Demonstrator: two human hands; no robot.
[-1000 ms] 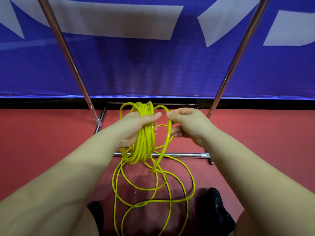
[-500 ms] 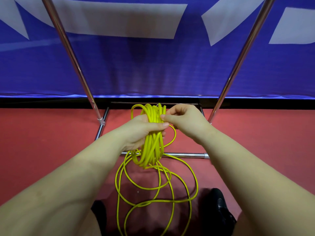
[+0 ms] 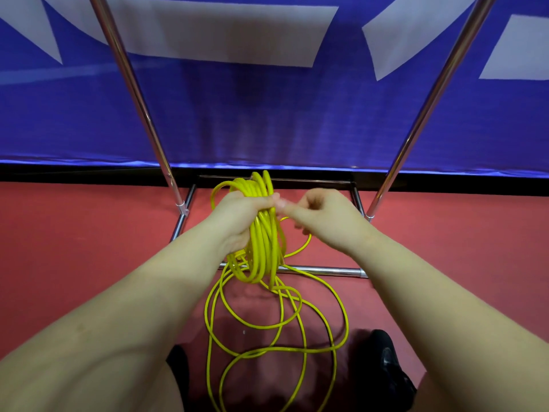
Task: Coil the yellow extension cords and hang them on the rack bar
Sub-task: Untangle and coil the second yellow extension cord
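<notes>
At the centre of the frame, a coil of yellow extension cord (image 3: 261, 233) is gripped by the left hand (image 3: 240, 221), whose fingers are curled round the bundled loops. The right hand (image 3: 323, 218) is held just beside it, fingers curled; whether a strand is pinched cannot be told. Loose loops of the cord are spread on the red floor (image 3: 74, 248) below, between two black shoes (image 3: 383, 370). The chrome rack uprights (image 3: 133, 93) are seen against a blue banner (image 3: 267, 114).
</notes>
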